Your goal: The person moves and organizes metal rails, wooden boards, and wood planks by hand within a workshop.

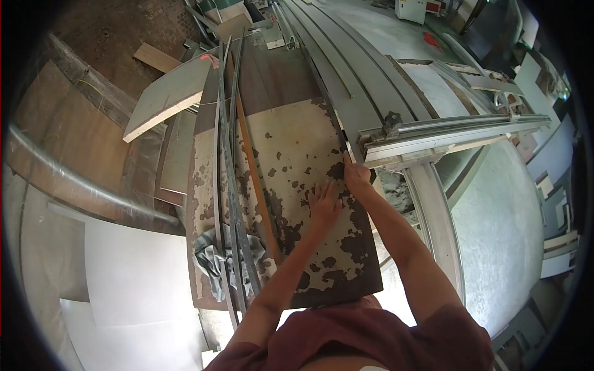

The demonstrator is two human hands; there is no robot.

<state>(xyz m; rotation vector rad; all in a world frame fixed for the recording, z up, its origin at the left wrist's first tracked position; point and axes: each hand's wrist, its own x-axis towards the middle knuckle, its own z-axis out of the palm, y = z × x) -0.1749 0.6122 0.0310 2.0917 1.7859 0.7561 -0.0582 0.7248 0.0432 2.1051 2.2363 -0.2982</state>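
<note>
My left hand (324, 203) lies flat with spread fingers on a worn tabletop (291, 133) whose pale coating is peeling in dark patches. At the tabletop's right edge, my right hand (357, 177) is closed, thumb side up along the edge, close to the end of a metal rail. What its fingers hold is hidden; a narrow bright strip (349, 150) shows just beyond them. Left of my left hand, an orange-brown strip (252, 167) and several long grey metal bars (228, 179) run lengthwise over the tabletop.
A crumpled grey cloth (210, 263) lies under the bars. To the right stand a long slatted machine bed (346, 68) and an aluminium crossrail (458, 130). White sheets (136, 266) lean at lower left, and a thick pale board (170, 93) sits at upper left.
</note>
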